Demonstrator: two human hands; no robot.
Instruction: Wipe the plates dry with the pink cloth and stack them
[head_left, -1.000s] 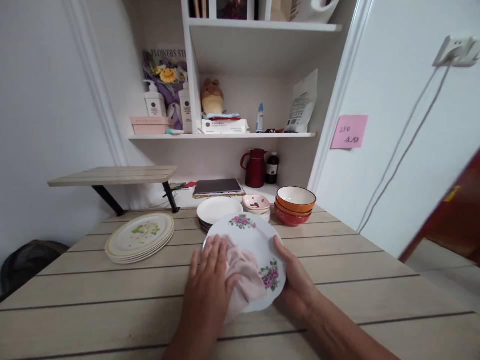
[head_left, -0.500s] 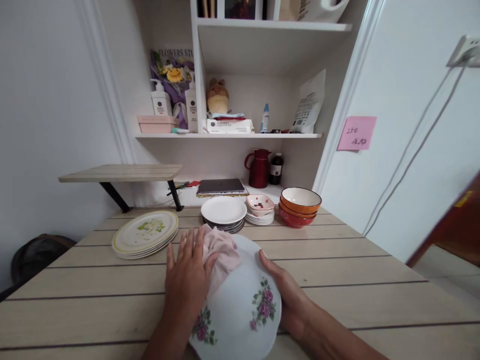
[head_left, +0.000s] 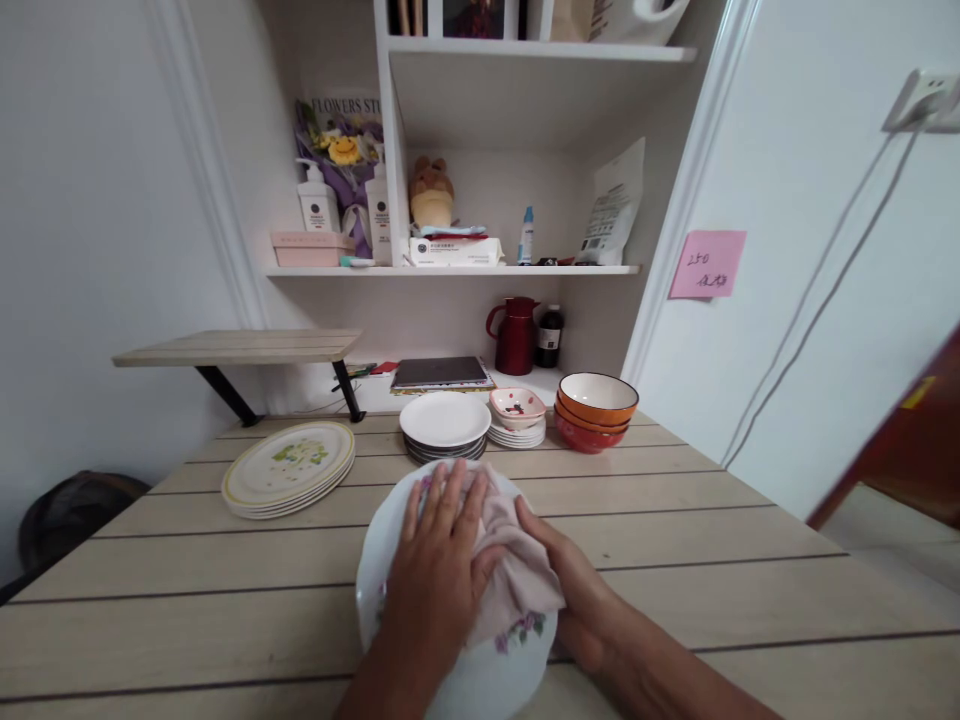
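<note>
A white plate with pink flower prints [head_left: 489, 688] rests near the front of the wooden table [head_left: 750, 570]. A pink cloth [head_left: 519, 582] lies on the plate. My left hand [head_left: 435, 575] lies flat on the cloth with its fingers spread, pressing it against the plate. My right hand [head_left: 579, 592] is closed on the plate's right rim, thumb on top beside the cloth. Part of the plate is hidden under both hands and the cloth.
A stack of green-patterned plates [head_left: 289, 470] sits at the left. Behind the floral plate are white plates [head_left: 445, 420], small dishes [head_left: 516, 408] and orange bowls [head_left: 596, 400]. A red jug [head_left: 514, 335] and dark bottle [head_left: 548, 335] stand in the shelf niche.
My left hand slid the cloth over the plate, first to its far left, now back to the middle right. The plate shifted nearer to me and turned in my right hand.
</note>
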